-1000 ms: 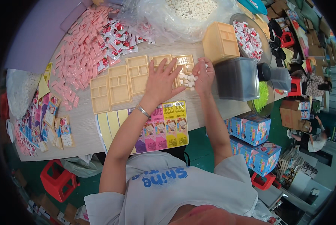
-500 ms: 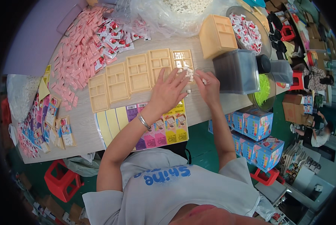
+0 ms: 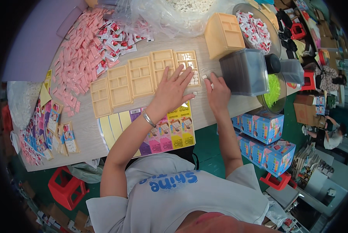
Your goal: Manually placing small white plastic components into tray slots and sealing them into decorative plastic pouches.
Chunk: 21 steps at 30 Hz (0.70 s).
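My left hand point(image 3: 173, 87) lies with fingers spread over the cream compartment trays. Its fingertips reach into the large compartment of the rightmost tray point(image 3: 188, 56), where several small white cubes point(image 3: 195, 79) sit. One loose white cube point(image 3: 195, 93) is on the table by my left thumb. Just right of that tray, my right hand point(image 3: 219, 95) is curled, with a white cube point(image 3: 212, 86) between thumb and fingers. Another white cube point(image 3: 204, 77) shows at its thumb tip; whether it is gripped is unclear. More cream trays point(image 3: 120, 93) stand in a row to the left.
Pink sachets point(image 3: 78, 50) and strawberry-print sachets point(image 3: 117, 39) are heaped at far left. Printed card sheets point(image 3: 170, 136) lie in front of the trays. A stack of trays point(image 3: 225, 37), a grey bin point(image 3: 244, 73) and a bowl of green shreds point(image 3: 273, 91) stand at right.
My right hand has drawn back slightly right and nearer, away from the rightmost tray. My left fingers have shifted a little over the cubes, which now lie flatter inside the tray.
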Motion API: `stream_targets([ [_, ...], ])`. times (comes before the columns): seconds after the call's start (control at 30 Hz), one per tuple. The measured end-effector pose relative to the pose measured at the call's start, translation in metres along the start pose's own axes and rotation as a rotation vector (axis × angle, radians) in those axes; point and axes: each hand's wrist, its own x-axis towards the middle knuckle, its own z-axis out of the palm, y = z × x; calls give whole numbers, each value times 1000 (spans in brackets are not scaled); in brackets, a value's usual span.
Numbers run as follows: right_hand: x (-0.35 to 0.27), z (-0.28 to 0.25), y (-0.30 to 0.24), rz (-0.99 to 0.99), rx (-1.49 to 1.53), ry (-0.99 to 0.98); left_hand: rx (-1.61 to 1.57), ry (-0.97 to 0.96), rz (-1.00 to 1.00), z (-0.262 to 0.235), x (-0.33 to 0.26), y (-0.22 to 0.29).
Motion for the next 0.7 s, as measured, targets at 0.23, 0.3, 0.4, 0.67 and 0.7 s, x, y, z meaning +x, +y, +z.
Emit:
stream_targets([
  [0.23, 5, 10, 5, -62, 225, 95, 89, -17, -125, -18, -10, -15],
  [0.3, 9, 5, -2, -75, 299, 114, 75, -31, -84, -17, -11, -15],
  [0.4, 8, -1, -24, -244, 396, 21, 56, -60, -46, -10, -17, -12],
  [0.67, 8, 9, -23, -228, 302, -45, 58, -82, -35, -9, -15, -12],
  [0.7, 7, 8, -22, -226, 300, -46, 56, -61, -32, -9, -15, -12],
])
